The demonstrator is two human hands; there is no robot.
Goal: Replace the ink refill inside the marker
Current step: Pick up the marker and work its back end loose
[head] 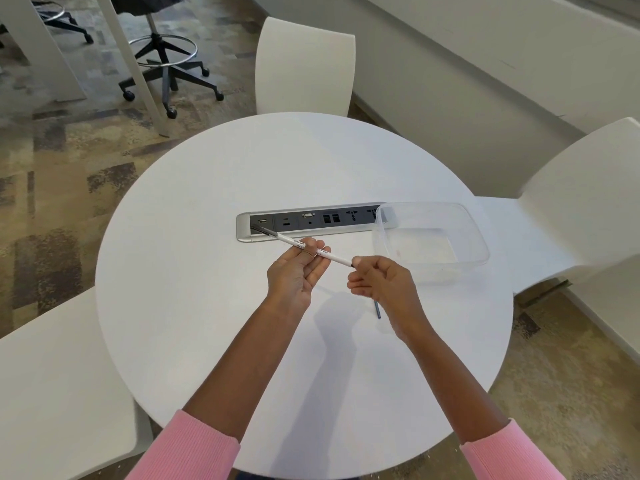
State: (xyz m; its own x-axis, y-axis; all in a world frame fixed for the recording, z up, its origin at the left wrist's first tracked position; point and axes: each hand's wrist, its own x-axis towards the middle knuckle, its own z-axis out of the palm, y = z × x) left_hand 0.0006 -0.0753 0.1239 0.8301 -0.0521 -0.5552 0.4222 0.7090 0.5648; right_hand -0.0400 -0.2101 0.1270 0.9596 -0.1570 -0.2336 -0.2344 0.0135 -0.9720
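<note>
Gripping near the middle of its white barrel, the left hand (pixel 298 271) keeps the marker (pixel 304 248) raised above the round table (pixel 207 306), fingers curled closed around it. Beyond that grip, the capped dark end is seen over the recessed power strip (pixel 311 221). On the near side of the grip, the barrel's rear end is met by the right hand (pixel 375 282), whose thumb and forefinger are pinched shut at a small dark part there; whether an end plug or the refill itself is pinched cannot be told.

A thin dark rod (pixel 378 310), probably a refill, is partly hidden beneath the right hand, lying on the table. Whether it is the spent or the fresh one cannot be judged. A clear plastic container (pixel 481 251) sits well beyond the right hand, seemingly empty.

Several slips may be expected from here. The barrel is held at one point only, so a hard push or pull at the rear end could pivot it within the fingers. A refill entered off-axis could bend or jam. The loose rod could be knocked or rolled away by the right wrist, and ink could be smeared on the fingers.
</note>
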